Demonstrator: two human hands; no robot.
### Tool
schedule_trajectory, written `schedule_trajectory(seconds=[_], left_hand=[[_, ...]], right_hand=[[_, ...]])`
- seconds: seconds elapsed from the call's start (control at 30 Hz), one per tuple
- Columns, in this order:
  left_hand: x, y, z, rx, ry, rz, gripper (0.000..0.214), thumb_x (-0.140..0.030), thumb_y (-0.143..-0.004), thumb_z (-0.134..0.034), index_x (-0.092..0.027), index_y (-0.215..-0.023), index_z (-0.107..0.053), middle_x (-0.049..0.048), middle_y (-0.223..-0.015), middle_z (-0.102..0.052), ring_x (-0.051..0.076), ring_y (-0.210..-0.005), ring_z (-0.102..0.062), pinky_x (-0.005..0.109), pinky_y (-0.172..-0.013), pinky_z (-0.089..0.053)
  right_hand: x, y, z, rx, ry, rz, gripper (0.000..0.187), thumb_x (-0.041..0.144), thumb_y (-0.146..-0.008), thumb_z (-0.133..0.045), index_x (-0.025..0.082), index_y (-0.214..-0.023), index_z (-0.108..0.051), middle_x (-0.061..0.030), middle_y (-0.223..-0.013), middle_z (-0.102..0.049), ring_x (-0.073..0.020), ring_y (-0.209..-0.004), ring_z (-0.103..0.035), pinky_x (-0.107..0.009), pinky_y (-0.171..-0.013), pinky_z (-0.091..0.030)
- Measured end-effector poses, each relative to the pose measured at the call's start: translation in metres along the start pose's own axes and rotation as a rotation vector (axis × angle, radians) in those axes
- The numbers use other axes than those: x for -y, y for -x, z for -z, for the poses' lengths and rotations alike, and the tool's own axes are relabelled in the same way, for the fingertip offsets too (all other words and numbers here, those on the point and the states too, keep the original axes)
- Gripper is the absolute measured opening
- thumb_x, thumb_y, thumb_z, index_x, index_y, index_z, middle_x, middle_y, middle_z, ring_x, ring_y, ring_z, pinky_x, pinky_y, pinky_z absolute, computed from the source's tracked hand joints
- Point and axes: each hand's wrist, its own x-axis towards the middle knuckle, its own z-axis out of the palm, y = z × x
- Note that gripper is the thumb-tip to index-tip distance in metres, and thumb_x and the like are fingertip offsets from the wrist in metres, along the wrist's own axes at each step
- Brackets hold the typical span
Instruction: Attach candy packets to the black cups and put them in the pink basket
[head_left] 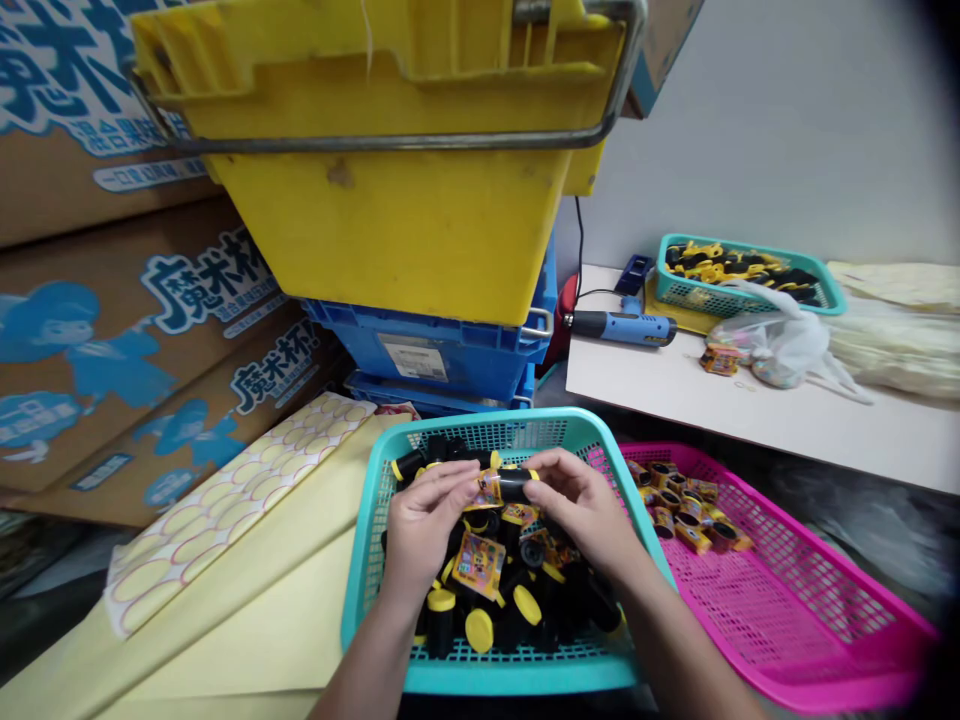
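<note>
The left hand (427, 520) and the right hand (581, 510) meet above the teal basket (360, 560); both are closed with narrow fingers on one black tube (516, 485), which lies level between them; an orange label (487, 490) is at its left end, under the left fingertips.

Below the hands the basket is full of more tubes (517, 600) with yellow caps, some with labels; they lie in a loose pile.

Just right of it, rim near rim, stands a pink basket (787, 620); labelled tubes (686, 510) fill only its far left corner, the other part is bare mesh.

To the left lie yellow paper (262, 600) and a sticker sheet (217, 500); behind them stand cartons (112, 330).

Straight ahead a yellow crate (405, 220) on blue crates (435, 350) hangs over the far rim of the teal basket, so the room forward is tight.

On the right a white desk (750, 410) carries a blue tool (622, 327), a bag (780, 345) and a far basket (750, 270); its near edge runs above the pink basket.
</note>
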Motion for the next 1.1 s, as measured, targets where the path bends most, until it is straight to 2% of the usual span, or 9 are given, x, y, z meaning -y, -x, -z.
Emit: schedule_trajectory(seconds=[0.23,0.37,0.47,0.53,0.6,0.7,0.77,0.93,1.1], left_hand=[[-0.009,0.003,0.003,0.12,-0.119,-0.168,0.022,-0.022,-0.069,-0.078,-0.026,-0.09,-0.077,0.0052,-0.096,-0.074,0.019,-0.094,-0.067,0.028,-0.082,-0.055],[-0.009,0.004,0.007,0.202,-0.049,-0.12,0.021,-0.018,-0.068,-0.078,-0.024,-0.088,-0.076,0.0052,-0.094,-0.073,0.018,-0.093,-0.067,0.025,-0.081,-0.055],[-0.01,0.008,0.003,0.194,0.063,-0.034,0.02,-0.015,-0.069,-0.077,-0.024,-0.087,-0.076,0.0031,-0.092,-0.074,0.016,-0.09,-0.068,0.022,-0.081,-0.055],[-0.01,0.012,-0.002,0.174,0.155,0.046,0.021,-0.015,-0.068,-0.078,-0.024,-0.087,-0.075,0.0019,-0.094,-0.074,0.014,-0.087,-0.069,0.02,-0.078,-0.056],[-0.011,0.015,-0.008,0.166,0.25,0.115,0.022,-0.017,-0.067,-0.078,-0.024,-0.087,-0.075,0.0009,-0.092,-0.074,0.013,-0.075,-0.069,0.02,-0.069,-0.057],[-0.012,0.018,-0.015,0.152,0.325,0.168,0.02,-0.018,-0.065,-0.079,-0.023,-0.084,-0.074,-0.0003,-0.086,-0.073,0.009,-0.054,-0.064,0.02,-0.053,-0.056],[-0.011,0.018,-0.016,0.123,0.307,0.169,0.02,-0.016,-0.064,-0.08,-0.022,-0.082,-0.074,-0.0001,-0.086,-0.073,0.009,-0.055,-0.064,0.019,-0.053,-0.056],[-0.005,0.019,-0.013,0.07,0.199,0.128,0.021,-0.014,-0.065,-0.078,-0.023,-0.083,-0.074,0.0005,-0.091,-0.073,0.012,-0.081,-0.068,0.015,-0.068,-0.055],[-0.01,0.02,-0.012,0.182,0.218,0.139,0.029,-0.015,-0.065,-0.078,-0.024,-0.091,-0.073,0.0006,-0.097,-0.073,0.013,-0.081,-0.069,0.021,-0.07,-0.057]], right_hand=[[-0.007,0.0,-0.007,0.031,-0.047,0.035,0.04,0.043,-0.071,-0.078,0.018,-0.098,-0.062,-0.0033,-0.088,-0.061,-0.013,-0.078,-0.056,-0.025,-0.071,-0.045],[-0.013,-0.002,-0.015,0.076,-0.143,0.15,0.036,0.039,-0.067,-0.082,0.02,-0.095,-0.067,-0.0047,-0.095,-0.062,-0.0153,-0.088,-0.059,-0.028,-0.078,-0.049],[-0.014,-0.002,-0.018,0.13,-0.18,0.227,0.033,0.042,-0.07,-0.08,0.023,-0.095,-0.069,-0.0063,-0.109,-0.058,-0.0183,-0.107,-0.054,-0.029,-0.089,-0.047],[-0.013,0.0,-0.02,0.178,-0.263,0.15,0.034,0.047,-0.081,-0.07,0.027,-0.108,-0.067,-0.0058,-0.118,-0.054,-0.0171,-0.112,-0.051,-0.027,-0.09,-0.047],[-0.011,0.003,-0.022,0.272,-0.418,-0.034,0.04,0.05,-0.088,-0.06,0.03,-0.123,-0.059,-0.0055,-0.116,-0.053,-0.0137,-0.1,-0.054,-0.023,-0.079,-0.049],[-0.009,0.005,-0.026,0.385,-0.617,-0.233,0.049,0.051,-0.084,-0.065,0.026,-0.125,-0.057,-0.004,-0.097,-0.054,-0.0093,-0.076,-0.054,-0.02,-0.063,-0.05],[-0.009,0.004,-0.028,0.366,-0.634,-0.239,0.048,0.051,-0.08,-0.07,0.021,-0.117,-0.061,-0.003,-0.092,-0.053,-0.0085,-0.073,-0.054,-0.02,-0.063,-0.051],[-0.015,0.002,-0.029,0.29,-0.544,-0.209,0.045,0.051,-0.079,-0.07,0.019,-0.109,-0.062,-0.0017,-0.089,-0.054,-0.0071,-0.069,-0.055,-0.021,-0.065,-0.052],[-0.013,0.002,-0.023,0.279,-0.546,-0.214,0.044,0.05,-0.081,-0.068,0.018,-0.11,-0.061,-0.0044,-0.097,-0.057,-0.01,-0.078,-0.058,-0.022,-0.069,-0.052]])
